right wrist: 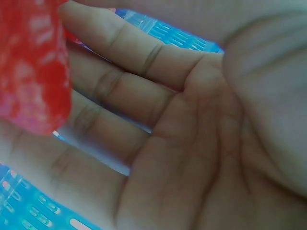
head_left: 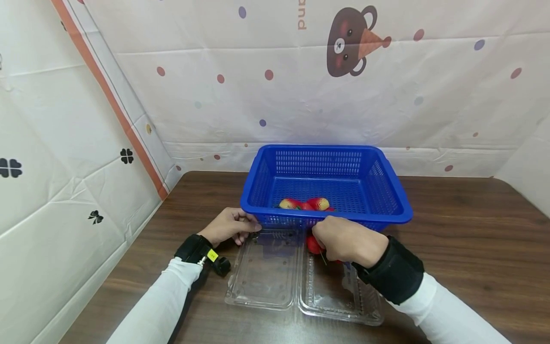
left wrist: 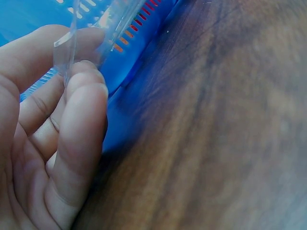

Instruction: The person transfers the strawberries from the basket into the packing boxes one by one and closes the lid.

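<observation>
A hinged clear plastic clamshell box lies unfolded on the table, in front of the blue basket. At its far left corner my left hand pinches the lid's edge between thumb and fingers; the left wrist view shows the clear plastic in that pinch. Over the far end of the box's right half, my right hand holds a red strawberry. Up close in the right wrist view, the strawberry is at the fingertips. Part of that half is hidden under the right hand.
Several red and pale-tipped strawberries lie near the front wall inside the blue plastic basket. The basket stands on the brown wooden table, close to the back wall covering. Its front rim overhangs the box's far edge.
</observation>
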`<state>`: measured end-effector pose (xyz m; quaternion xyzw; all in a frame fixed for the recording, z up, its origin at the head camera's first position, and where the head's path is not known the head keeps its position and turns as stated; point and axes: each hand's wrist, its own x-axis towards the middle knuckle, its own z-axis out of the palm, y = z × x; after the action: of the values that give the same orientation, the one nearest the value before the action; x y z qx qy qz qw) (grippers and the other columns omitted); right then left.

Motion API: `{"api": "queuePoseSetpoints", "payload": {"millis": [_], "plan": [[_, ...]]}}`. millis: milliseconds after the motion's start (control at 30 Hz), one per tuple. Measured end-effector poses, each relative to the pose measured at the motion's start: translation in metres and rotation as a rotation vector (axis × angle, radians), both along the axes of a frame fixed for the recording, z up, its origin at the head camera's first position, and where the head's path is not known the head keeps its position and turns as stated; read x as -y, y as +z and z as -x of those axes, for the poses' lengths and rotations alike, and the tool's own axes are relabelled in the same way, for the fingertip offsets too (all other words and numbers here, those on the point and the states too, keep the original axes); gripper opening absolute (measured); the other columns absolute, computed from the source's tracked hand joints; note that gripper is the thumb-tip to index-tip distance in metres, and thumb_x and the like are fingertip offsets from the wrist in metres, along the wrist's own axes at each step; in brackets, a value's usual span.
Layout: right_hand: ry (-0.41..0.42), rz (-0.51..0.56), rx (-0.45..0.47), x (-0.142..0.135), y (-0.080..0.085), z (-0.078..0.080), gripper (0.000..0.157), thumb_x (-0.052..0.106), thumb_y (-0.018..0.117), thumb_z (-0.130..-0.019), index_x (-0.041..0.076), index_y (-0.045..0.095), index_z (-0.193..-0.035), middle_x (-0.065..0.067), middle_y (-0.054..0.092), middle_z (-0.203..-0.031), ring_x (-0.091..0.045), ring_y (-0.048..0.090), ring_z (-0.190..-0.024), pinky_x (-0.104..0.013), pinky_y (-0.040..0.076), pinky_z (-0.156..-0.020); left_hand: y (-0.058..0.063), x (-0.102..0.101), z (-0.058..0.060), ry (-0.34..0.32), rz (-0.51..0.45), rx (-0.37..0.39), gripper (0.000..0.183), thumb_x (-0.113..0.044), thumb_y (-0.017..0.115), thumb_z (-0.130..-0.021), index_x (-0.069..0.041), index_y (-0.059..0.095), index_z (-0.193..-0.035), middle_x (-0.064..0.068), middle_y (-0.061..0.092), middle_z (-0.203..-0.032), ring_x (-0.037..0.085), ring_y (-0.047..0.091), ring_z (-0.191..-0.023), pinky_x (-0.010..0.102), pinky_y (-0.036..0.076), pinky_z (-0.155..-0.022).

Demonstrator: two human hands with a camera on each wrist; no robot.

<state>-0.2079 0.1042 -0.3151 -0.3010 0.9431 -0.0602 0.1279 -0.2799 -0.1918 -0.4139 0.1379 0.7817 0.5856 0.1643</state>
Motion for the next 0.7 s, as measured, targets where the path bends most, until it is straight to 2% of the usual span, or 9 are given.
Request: {"api": "queuePoseSetpoints", "payload": {"millis": [200, 700], "plan": [[-0.017, -0.003, 0.014, 0.0008, 0.0002, -0.0004, 0.023, -0.001, 0.077, -0.075, 0.010, 0.058, -0.072, -0.001, 0.052, -0.060, -0.016, 0.050, -0.053, -0.031, 0.050, -0.050, -0.0005, 0.0008, 0.0002, 0.002, 0.007, -0.002, 0.027, -0.023, 0.078, -0.080, -0.003, 0.068, -0.095, 0.001, 0.059, -0.062, 0.013, 0.053, -0.049, 0.024, 0.053, -0.044], [-0.012, -0.004, 0.026, 0.0007, 0.0006, -0.0018, 0.023, -0.002, 0.076, -0.077, 0.010, 0.057, -0.070, 0.000, 0.053, -0.059, -0.015, 0.050, -0.052, -0.030, 0.049, -0.049, 0.0003, 0.0009, -0.0003, -0.004, 0.013, -0.010, 0.028, -0.025, 0.079, -0.080, -0.004, 0.068, -0.095, 0.001, 0.059, -0.062, 0.014, 0.053, -0.050, 0.024, 0.054, -0.044]]}}
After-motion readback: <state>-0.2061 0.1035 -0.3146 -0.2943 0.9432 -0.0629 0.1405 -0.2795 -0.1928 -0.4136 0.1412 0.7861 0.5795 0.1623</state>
